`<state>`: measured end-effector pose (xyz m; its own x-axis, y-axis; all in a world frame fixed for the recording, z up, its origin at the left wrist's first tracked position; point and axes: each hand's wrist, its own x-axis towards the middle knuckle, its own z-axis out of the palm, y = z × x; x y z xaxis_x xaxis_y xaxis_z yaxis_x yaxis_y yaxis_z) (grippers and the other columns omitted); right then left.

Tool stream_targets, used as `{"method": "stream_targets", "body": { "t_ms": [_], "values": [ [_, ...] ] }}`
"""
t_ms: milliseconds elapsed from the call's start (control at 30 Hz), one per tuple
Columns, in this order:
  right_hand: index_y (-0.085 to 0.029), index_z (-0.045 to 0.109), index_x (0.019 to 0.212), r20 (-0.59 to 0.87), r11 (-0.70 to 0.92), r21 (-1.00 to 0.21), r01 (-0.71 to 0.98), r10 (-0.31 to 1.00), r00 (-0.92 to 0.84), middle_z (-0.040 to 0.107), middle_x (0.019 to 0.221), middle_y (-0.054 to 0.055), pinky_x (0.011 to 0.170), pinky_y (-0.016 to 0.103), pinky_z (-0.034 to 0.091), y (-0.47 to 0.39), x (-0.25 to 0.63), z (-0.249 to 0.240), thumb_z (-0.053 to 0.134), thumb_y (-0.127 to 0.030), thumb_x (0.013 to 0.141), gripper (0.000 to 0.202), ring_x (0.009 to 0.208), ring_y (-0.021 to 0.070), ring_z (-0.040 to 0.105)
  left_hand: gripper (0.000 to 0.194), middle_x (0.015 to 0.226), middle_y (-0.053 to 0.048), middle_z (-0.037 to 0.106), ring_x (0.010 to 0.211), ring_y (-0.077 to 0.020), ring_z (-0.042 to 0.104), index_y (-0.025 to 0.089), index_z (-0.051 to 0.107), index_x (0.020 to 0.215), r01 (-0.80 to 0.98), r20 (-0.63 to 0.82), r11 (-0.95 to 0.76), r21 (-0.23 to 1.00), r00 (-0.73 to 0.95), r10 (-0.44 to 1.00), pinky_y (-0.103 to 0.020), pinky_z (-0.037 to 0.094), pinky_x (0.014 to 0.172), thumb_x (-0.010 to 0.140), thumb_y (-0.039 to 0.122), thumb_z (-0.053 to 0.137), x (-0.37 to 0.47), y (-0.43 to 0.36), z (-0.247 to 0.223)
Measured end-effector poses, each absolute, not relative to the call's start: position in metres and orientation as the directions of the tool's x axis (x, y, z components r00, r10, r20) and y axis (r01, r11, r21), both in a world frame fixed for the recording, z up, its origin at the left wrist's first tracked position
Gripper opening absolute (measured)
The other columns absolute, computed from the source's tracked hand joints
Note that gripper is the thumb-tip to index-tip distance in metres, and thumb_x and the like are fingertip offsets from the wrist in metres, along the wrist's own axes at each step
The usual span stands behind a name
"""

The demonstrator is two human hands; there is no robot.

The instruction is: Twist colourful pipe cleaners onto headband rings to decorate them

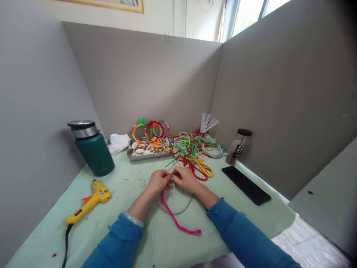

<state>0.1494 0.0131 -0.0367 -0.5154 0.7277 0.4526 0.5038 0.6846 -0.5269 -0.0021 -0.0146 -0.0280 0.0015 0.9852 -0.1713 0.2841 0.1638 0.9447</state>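
My left hand (160, 180) and my right hand (183, 178) meet over the middle of the table, both closed in a pinch. Between their fingertips is a short bit of a bright pink pipe cleaner (175, 222). Its long free end hangs below my left hand and curves right across the tabletop. A thin grey hoop (182, 213) runs under both hands, its upper part hidden by my fingers. Just beyond my right hand lie scissors with red and yellow handles (205, 171).
A metal tray (150, 157) of seashells holds colourful hoops (154, 128). Beside it are a pile of pipe cleaners (189, 145), coiled grey hoops (212, 149) and glue sticks (206, 123). A yellow glue gun (90, 203), green bottle (95, 154), jar (238, 147) and black phone (245, 185) flank them.
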Motion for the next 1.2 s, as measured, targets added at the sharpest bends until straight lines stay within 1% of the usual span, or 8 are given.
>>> {"method": "stream_targets", "body": {
  "t_ms": [167, 300, 433, 700, 867, 967, 1067, 1200],
  "values": [
    [-0.017, 0.057, 0.079, 0.486, 0.674, -0.604, 0.425, 0.734, -0.474, 0.058, 0.068, -0.001, 0.055, 0.021, 0.032, 0.016, 0.152, -0.036, 0.053, -0.02, 0.08, 0.005, 0.059, 0.0105, 0.049, 0.009, 0.07, -0.004, 0.067, 0.061, -0.0134, 0.064, 0.015, 0.061, 0.078, 0.45, 0.052, -0.032, 0.893, -0.03, 0.998, -0.022, 0.048, 0.058, 0.077, 0.021, 0.054, -0.003, -0.011, -0.033],
    [-0.017, 0.057, 0.077, 0.462, 0.648, -0.657, 0.385, 0.75, -0.474, 0.056, 0.065, -0.002, 0.054, 0.021, 0.032, 0.016, 0.153, -0.035, 0.052, -0.022, 0.081, 0.008, 0.058, 0.0102, 0.048, 0.026, 0.081, -0.006, 0.069, 0.071, -0.0156, 0.065, 0.015, 0.057, 0.102, 0.576, 0.234, -0.164, 0.801, -0.049, 0.971, -0.025, 0.048, 0.066, 0.076, 0.018, 0.053, -0.005, -0.015, -0.027],
    [-0.017, 0.055, 0.074, 0.423, 0.613, -0.714, 0.338, 0.763, -0.488, 0.052, 0.062, -0.003, 0.052, 0.02, 0.032, 0.017, 0.153, -0.035, 0.052, -0.024, 0.081, 0.01, 0.056, 0.0097, 0.045, 0.037, 0.102, -0.009, 0.067, 0.093, -0.019, 0.063, 0.016, 0.049, 0.116, 0.634, 0.393, -0.342, 0.693, 0.066, 0.917, -0.031, 0.047, 0.081, 0.079, 0.016, 0.048, -0.005, -0.024, -0.016],
    [-0.016, 0.054, 0.067, 0.317, 0.572, -0.769, 0.288, 0.731, -0.605, 0.052, 0.06, -0.003, 0.052, 0.02, 0.032, 0.014, 0.147, -0.04, 0.05, -0.011, 0.07, 0.007, 0.056, 0.0092, 0.045, 0.048, 0.119, -0.01, 0.062, 0.109, -0.0195, 0.057, 0.016, 0.051, 0.122, 0.63, 0.5, -0.525, 0.572, 0.239, 0.833, -0.035, 0.042, 0.096, 0.075, 0.008, 0.044, -0.002, -0.031, -0.007],
    [-0.016, 0.055, 0.069, 0.358, 0.515, -0.827, 0.228, 0.793, -0.493, 0.053, 0.061, -0.003, 0.051, 0.021, 0.034, 0.024, 0.149, -0.042, 0.052, -0.017, 0.072, 0.004, 0.055, 0.0098, 0.046, 0.048, 0.133, -0.01, 0.051, 0.122, -0.0204, 0.047, 0.018, 0.055, 0.121, 0.643, 0.606, -0.63, 0.435, 0.309, 0.733, -0.037, 0.037, 0.103, 0.076, 0.007, 0.044, -0.004, -0.03, -0.007],
    [-0.016, 0.053, 0.067, 0.347, 0.451, -0.87, 0.2, 0.848, -0.401, 0.052, 0.06, -0.003, 0.051, 0.021, 0.035, 0.028, 0.153, -0.04, 0.053, -0.022, 0.074, 0.009, 0.055, 0.0097, 0.045, 0.044, 0.136, -0.01, 0.047, 0.121, -0.02, 0.047, 0.02, 0.055, 0.12, 0.669, 0.645, -0.598, 0.442, 0.228, 0.73, -0.035, 0.039, 0.101, 0.079, 0.01, 0.043, -0.004, -0.031, -0.005],
    [-0.017, 0.052, 0.066, 0.322, 0.402, -0.9, 0.168, 0.874, -0.365, 0.05, 0.058, -0.004, 0.05, 0.021, 0.036, 0.029, 0.155, -0.037, 0.056, -0.028, 0.075, 0.015, 0.054, 0.0097, 0.045, 0.031, 0.122, -0.01, 0.056, 0.106, -0.0194, 0.057, 0.019, 0.061, 0.108, 0.728, 0.62, -0.453, 0.514, 0.05, 0.783, -0.032, 0.044, 0.091, 0.081, 0.018, 0.045, -0.005, -0.029, -0.004],
    [-0.017, 0.053, 0.067, 0.29, 0.36, -0.924, 0.13, 0.881, -0.374, 0.048, 0.054, -0.004, 0.047, 0.02, 0.034, 0.027, 0.155, -0.034, 0.058, -0.033, 0.075, 0.019, 0.051, 0.0095, 0.043, 0.021, 0.075, -0.006, 0.066, 0.06, -0.0147, 0.061, 0.016, 0.064, 0.081, 0.675, 0.273, -0.135, 0.725, -0.101, 0.957, -0.026, 0.046, 0.062, 0.08, 0.031, 0.049, -0.008, -0.021, -0.011]
  ]
}}
